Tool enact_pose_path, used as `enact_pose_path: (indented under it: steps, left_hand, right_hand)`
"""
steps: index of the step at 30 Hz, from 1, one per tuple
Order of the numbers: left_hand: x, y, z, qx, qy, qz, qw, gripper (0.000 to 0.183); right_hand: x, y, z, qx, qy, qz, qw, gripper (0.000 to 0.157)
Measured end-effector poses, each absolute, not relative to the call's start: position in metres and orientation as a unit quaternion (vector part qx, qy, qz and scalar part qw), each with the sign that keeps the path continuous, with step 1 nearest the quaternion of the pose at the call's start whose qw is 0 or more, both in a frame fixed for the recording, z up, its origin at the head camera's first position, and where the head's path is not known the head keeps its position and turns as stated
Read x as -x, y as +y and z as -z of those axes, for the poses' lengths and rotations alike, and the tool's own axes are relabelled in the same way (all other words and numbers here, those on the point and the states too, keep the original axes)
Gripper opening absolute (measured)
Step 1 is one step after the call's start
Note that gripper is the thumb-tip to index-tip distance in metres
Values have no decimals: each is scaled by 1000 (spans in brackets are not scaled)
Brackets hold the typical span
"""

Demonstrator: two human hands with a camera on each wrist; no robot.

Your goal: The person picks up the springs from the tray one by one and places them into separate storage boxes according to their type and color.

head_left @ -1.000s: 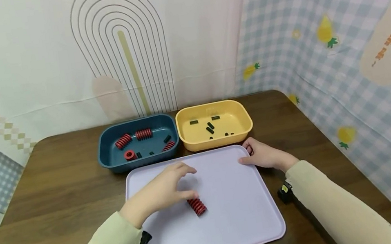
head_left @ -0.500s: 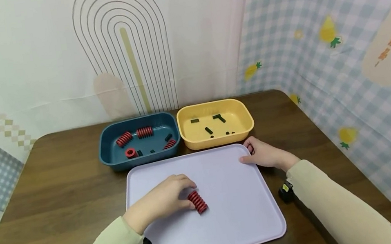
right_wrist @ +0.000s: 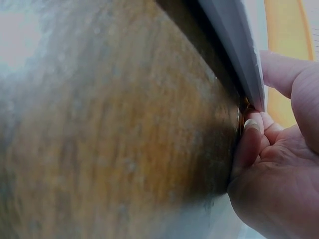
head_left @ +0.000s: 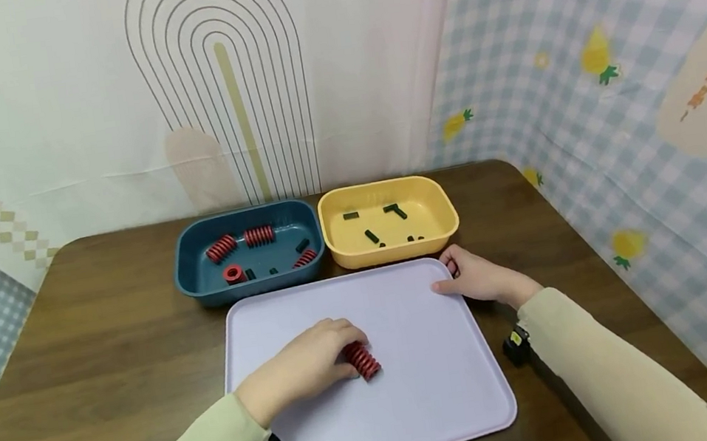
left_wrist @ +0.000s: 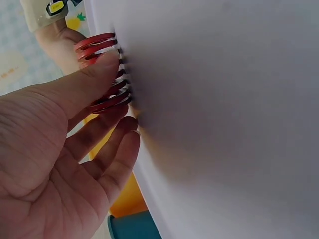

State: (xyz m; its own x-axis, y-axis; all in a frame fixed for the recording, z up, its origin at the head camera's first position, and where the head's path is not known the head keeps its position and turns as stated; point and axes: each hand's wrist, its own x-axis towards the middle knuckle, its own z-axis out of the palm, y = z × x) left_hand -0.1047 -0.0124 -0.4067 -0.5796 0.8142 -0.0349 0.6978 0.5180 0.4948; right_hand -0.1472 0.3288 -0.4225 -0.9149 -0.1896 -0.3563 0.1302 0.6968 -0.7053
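Note:
A red coil spring point(head_left: 364, 362) lies tilted on the pale lilac tray point(head_left: 430, 396), near its middle. My left hand point(head_left: 305, 364) pinches it; in the left wrist view the thumb presses across the coils of the spring point(left_wrist: 94, 44), and the forefinger is partly hidden behind them. At the tray's far right corner, my right hand point(head_left: 478, 278) grips the rim. The right wrist view shows the thumb above the tray edge point(right_wrist: 244, 55) and curled fingers of the right hand point(right_wrist: 284, 184) underneath it.
Behind the tray stand a dark blue bin point(head_left: 202, 295) with several red springs and small dark green pieces, and a yellow bin point(head_left: 391, 255) with several dark green pieces. The brown wooden table point(head_left: 108, 342) meets a curtain point(head_left: 362, 85) at the back and right.
My left hand has come down from a spread pose and closed on the red spring, shifting slightly right. The right hand has stayed at the tray corner. Pieces in the yellow bin have shifted.

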Motion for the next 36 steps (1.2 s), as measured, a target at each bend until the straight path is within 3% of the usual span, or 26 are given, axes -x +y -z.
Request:
enact_pose_path:
  steps: [11, 21, 36]
  left_hand:
    - [108, -17, 409, -451, 859, -216, 113, 26]
    - [115, -23, 396, -431, 871, -231, 50, 26]
    - [147, -57, 373, -276, 911, -306, -21, 41]
  right_hand:
    - [145, 330, 419, 10, 899, 383, 214, 46]
    - [146, 328, 418, 10, 901, 379, 212, 46]
    - [147, 329, 420, 13, 902, 378, 208, 47]
